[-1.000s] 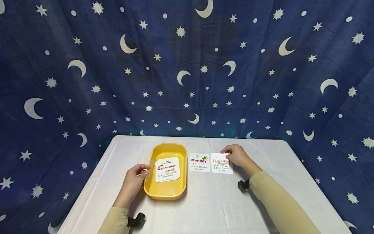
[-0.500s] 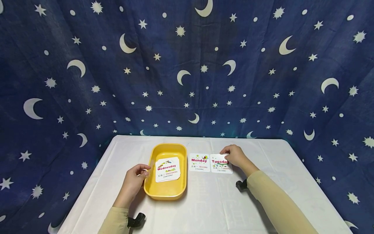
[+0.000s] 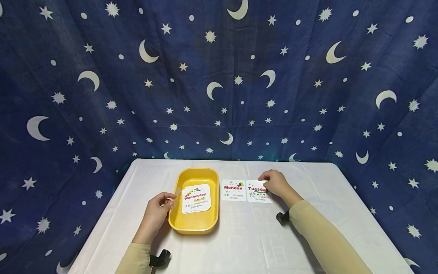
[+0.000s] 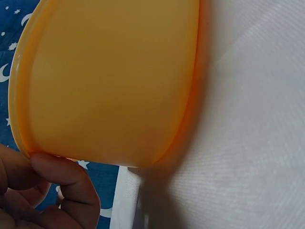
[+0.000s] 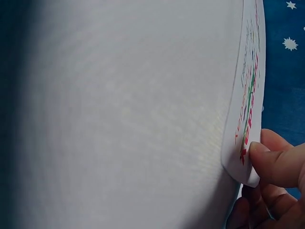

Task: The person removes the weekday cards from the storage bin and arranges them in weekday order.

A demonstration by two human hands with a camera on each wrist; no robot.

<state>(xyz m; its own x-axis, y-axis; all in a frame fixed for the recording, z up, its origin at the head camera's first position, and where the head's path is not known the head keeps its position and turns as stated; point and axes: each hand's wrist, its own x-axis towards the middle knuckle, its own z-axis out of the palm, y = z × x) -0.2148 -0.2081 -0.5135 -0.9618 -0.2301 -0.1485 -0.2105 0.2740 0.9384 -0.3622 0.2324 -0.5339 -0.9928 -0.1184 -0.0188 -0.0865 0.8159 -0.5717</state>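
Our right hand (image 3: 278, 183) pinches the Tuesday card (image 3: 257, 195) near a corner, just beside the Monday card (image 3: 234, 191); our left hand (image 3: 155, 211) pinches the yellow tray (image 3: 194, 225); we'd best square the edges gently, then ease the card flat

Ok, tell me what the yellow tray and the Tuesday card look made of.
Yellow tray: probably molded plastic, smooth and slightly glossy, with seamless rounded corners and rim highlights. Tuesday card: likely cardstock, smooth and printed, with a thin edge; lamination unclear.
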